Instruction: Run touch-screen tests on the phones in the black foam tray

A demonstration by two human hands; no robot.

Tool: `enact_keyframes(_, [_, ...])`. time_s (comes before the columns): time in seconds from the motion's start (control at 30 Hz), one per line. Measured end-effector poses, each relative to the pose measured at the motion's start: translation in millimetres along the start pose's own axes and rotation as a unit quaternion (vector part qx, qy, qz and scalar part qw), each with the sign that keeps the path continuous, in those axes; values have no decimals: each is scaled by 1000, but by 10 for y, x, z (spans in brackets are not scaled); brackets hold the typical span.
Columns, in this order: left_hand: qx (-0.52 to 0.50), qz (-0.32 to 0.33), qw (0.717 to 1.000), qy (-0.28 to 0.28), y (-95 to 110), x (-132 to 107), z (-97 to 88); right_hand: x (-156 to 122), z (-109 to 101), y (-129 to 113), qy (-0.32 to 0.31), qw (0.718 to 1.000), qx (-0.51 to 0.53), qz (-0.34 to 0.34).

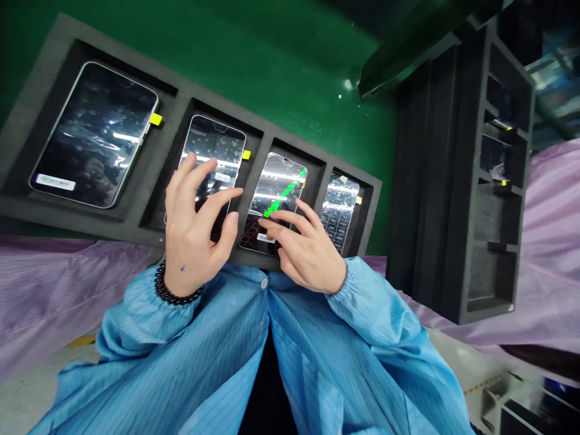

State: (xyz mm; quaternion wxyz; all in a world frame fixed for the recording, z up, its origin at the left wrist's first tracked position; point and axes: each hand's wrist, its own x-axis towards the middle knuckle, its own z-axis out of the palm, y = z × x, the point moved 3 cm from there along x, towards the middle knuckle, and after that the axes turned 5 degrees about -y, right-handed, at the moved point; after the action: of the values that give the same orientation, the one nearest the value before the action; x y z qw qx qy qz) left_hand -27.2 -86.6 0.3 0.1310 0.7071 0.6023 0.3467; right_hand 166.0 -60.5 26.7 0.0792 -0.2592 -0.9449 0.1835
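A dark foam tray (181,99) holds several phones in separate pockets on a green surface. My left hand (197,232), wearing a black bead bracelet, hovers with fingers spread over the second phone (217,151). My right hand (306,248) rests on the third phone (281,184), its index finger touching the lit screen where a green stepped line runs over a red grid. The other fingers are loosely spread. A large phone (95,136) lies in the leftmost pocket and a fourth phone (339,208) at the right end. Both arms wear blue striped sleeves.
A tall black foam rack (475,181) with empty slots stands upright to the right of the tray. Pale purple plastic sheeting (553,241) covers the bench on both sides. Yellow tabs mark the phones' edges.
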Motion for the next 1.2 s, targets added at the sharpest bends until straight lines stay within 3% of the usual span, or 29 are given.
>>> enact_keyframes(0.37, [9,-8,1000,-8,-5,3,-13,33,151,-279,-31,996,47,-64])
enact_keyframes(0.5, [3,-15,1000,-7,5,4,-13,139,-26,-66,-49,994,91,-23])
enact_keyframes(0.63, [-6,-9,1000,6,17,9,-18,340,-239,394,20,995,28,89])
enact_keyframes(0.77, [-18,-7,1000,12,20,11,-20,516,-257,659,39,992,-21,115])
enact_keyframes(0.97, [-29,-20,999,12,21,8,-21,609,-180,678,16,994,-33,107])
enact_keyframes(1.2, [-17,-16,1000,8,8,2,-18,468,-165,510,-2,995,-27,100])
